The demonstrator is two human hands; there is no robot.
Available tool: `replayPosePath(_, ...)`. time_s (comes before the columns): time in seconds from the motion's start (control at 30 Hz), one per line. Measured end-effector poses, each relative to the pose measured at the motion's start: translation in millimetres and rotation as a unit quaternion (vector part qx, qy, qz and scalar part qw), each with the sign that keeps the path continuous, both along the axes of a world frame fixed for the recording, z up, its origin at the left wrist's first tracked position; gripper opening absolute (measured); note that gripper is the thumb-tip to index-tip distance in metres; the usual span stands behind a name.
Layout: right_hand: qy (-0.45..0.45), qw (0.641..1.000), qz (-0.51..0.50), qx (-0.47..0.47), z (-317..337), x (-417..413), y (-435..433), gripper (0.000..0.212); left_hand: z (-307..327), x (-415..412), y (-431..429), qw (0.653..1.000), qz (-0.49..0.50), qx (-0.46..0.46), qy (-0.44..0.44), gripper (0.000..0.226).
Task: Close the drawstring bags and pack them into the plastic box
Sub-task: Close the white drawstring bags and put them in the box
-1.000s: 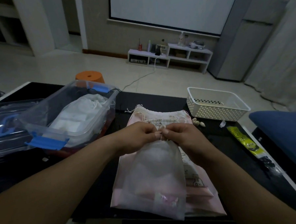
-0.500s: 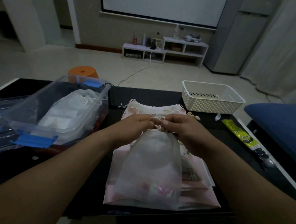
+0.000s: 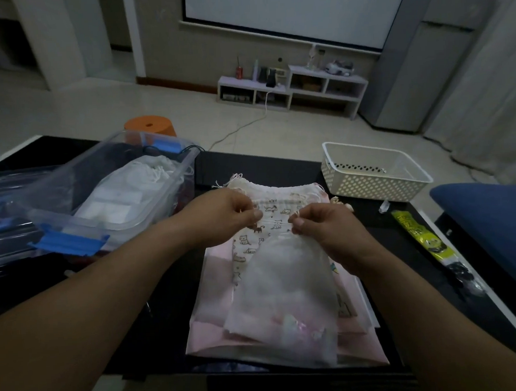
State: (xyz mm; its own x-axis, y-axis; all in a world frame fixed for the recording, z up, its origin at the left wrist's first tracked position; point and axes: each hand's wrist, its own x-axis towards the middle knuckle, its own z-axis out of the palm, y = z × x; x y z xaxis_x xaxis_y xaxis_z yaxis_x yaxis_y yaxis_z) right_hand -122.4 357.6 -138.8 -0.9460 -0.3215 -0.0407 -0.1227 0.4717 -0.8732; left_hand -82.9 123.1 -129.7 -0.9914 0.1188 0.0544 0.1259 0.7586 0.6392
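Observation:
A sheer white drawstring bag (image 3: 283,295) lies on top of a stack of flat bags, among them a cat-print bag (image 3: 253,240) and pink bags (image 3: 215,320), on the black table. My left hand (image 3: 228,217) and my right hand (image 3: 324,224) each pinch a drawstring at the sheer bag's mouth, a hand's width apart. The bag's mouth is gathered at my right hand. The clear plastic box (image 3: 107,191) with blue latches stands at the left and holds white drawstring bags (image 3: 142,174).
The box's clear lid (image 3: 8,190) lies at the far left. A white perforated basket (image 3: 372,171) stands at the back right. A yellow-green packet (image 3: 417,237) lies along the right table edge. An orange stool (image 3: 150,126) stands beyond the table.
My hands were together at the bag's mouth; now they have pulled apart sideways with the strings, and the mouth has gathered. The camera view has tilted slightly.

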Motion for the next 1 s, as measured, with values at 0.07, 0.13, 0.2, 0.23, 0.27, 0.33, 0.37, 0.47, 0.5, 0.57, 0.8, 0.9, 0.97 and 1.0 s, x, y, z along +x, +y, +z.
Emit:
replayPosePath(0.07,0.023,1.000,-0.005,0.017,1,0,-3,0.012,7,2,1,0.999,-0.025,0.032,-0.034,0.025)
replayPosePath(0.13,0.038,0.999,-0.012,0.020,2,1,-6,0.011,16,5,2,0.981,-0.085,0.099,-0.145,0.024)
replayPosePath(0.2,0.053,0.998,-0.010,0.022,4,2,-8,0.010,19,6,5,0.966,-0.109,0.120,-0.203,0.028)
replayPosePath(0.23,0.059,0.998,-0.009,0.020,5,3,-9,0.010,17,5,8,0.970,-0.094,0.111,-0.196,0.029)
replayPosePath(0.27,0.063,0.998,-0.007,0.018,6,3,-9,0.010,14,3,11,0.978,-0.070,0.092,-0.172,0.030)
replayPosePath(0.33,0.070,0.997,0.000,0.018,6,5,-11,0.010,6,1,17,0.992,-0.033,0.060,-0.109,0.034)
replayPosePath(0.37,0.072,0.997,0.004,0.018,5,6,-11,0.010,2,0,21,0.995,-0.025,0.048,-0.081,0.036)
replayPosePath(0.47,0.073,0.997,0.020,0.025,4,6,-11,0.010,-8,0,31,1.000,-0.013,0.010,-0.018,0.032)
replayPosePath(0.5,0.076,0.997,0.023,0.026,5,5,-11,0.010,-9,0,33,1.000,-0.011,0.006,0.000,0.026)
replayPosePath(0.57,0.079,0.996,0.024,0.023,5,4,-10,0.010,-9,0,35,0.999,-0.007,-0.013,0.032,0.020)
replayPosePath(0.8,0.114,0.993,0.001,0.042,6,3,-12,0.010,-7,-1,45,0.999,-0.013,0.021,0.029,0.030)
replayPosePath(0.9,0.115,0.993,0.000,0.041,6,3,-10,0.008,-5,-1,46,0.983,0.005,0.172,-0.061,0.034)
replayPosePath(0.97,0.105,0.994,0.005,0.030,7,4,-7,0.006,-8,-4,43,0.980,0.019,0.189,-0.067,0.026)
replayPosePath(1.0,0.097,0.995,0.009,0.027,7,4,-6,0.006,-10,-5,41,0.977,0.019,0.200,-0.069,0.023)
